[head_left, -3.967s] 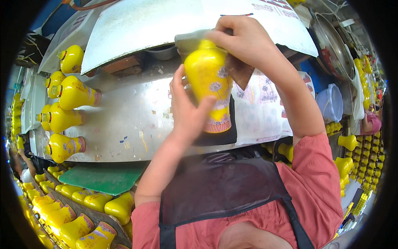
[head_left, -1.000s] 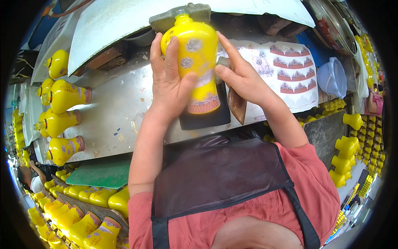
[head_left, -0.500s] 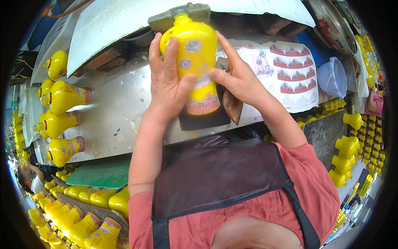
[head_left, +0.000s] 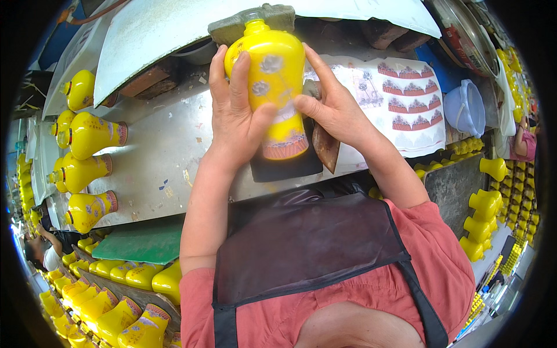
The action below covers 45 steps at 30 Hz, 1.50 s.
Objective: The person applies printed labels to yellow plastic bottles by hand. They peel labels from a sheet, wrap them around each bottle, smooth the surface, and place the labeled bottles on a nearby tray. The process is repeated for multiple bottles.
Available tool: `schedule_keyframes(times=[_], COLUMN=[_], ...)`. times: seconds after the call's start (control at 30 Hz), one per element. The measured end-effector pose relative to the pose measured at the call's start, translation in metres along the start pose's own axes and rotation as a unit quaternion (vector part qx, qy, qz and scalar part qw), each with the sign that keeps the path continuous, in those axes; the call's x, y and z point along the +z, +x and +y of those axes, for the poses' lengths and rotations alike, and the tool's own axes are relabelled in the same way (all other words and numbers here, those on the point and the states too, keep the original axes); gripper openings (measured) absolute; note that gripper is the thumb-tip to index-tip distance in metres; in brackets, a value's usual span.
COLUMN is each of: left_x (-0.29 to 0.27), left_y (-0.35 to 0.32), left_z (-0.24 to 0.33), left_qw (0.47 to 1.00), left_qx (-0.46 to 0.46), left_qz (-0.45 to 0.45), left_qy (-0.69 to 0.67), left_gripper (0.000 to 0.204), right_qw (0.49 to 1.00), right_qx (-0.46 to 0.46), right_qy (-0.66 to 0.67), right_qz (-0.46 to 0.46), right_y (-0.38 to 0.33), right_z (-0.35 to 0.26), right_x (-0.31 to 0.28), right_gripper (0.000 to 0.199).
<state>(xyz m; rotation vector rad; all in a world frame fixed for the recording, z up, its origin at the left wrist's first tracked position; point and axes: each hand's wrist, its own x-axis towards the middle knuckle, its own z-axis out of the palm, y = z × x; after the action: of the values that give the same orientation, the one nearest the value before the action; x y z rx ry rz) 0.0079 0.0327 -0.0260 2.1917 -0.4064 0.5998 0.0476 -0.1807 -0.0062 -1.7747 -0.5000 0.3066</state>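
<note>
The left hand (head_left: 235, 124) grips the yellow vase (head_left: 274, 81) while the right hand (head_left: 332, 110) fingers press its decal, and four finished vases (head_left: 87, 134) lie at nine o'clock on the bench (head_left: 156, 151).

The single head-worn fisheye view looks steeply down, close over the metal worktable (head_left: 156, 151) and the person's own chest.

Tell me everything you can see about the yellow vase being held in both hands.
The glossy yellow ceramic-looking vase has a narrow neck, rounded shoulders and a body tapering to a foot ringed by a reddish patterned band. Pale grey flower decals sit on its side. It is held over the metal worktop, neck pointing away from the person. The left hand wraps its left side, thumb across the lower body; the right hand presses its right side.
</note>
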Motion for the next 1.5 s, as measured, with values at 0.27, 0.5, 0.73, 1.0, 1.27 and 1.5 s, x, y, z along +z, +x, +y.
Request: schedule_keyframes(times=[0.27, 0.5, 0.73, 1.0, 1.27, 1.5], left_x=[0.0, -0.001, -0.001, 0.007, 0.009, 0.009], left_y=[0.0, 0.002, 0.0, -0.003, -0.005, -0.006], left_z=[0.001, 0.003, 0.003, 0.007, 0.016, 0.017], left_qw=[1.0, 1.0, 1.0, 0.982, 0.912, 0.928], left_qx=[-0.003, -0.003, -0.012, -0.105, -0.194, -0.199], left_qz=[0.0, 0.003, 0.003, 0.0, 0.015, -0.004], left_qy=[0.014, 0.021, 0.017, -0.156, -0.362, -0.316], left_gripper=[0.082, 0.08, 0.079, 0.096, 0.1, 0.1], right_qw=[0.99, 0.963, 0.967, 0.971, 0.993, 0.989], right_qx=[0.108, 0.032, -0.135, -0.109, 0.103, 0.05], right_qy=[0.077, 0.231, -0.085, 0.106, -0.062, -0.14], right_qz=[0.051, 0.139, 0.2, 0.186, 0.002, 0.016], right_y=[0.003, 0.004, -0.014, 0.006, 0.003, 0.007], right_z=[-0.012, -0.029, -0.02, -0.02, -0.037, -0.026], right_x=[-0.022, -0.03, 0.01, -0.019, -0.019, -0.005], right_gripper=[0.053, 0.033, 0.036, 0.025, 0.079, 0.09])
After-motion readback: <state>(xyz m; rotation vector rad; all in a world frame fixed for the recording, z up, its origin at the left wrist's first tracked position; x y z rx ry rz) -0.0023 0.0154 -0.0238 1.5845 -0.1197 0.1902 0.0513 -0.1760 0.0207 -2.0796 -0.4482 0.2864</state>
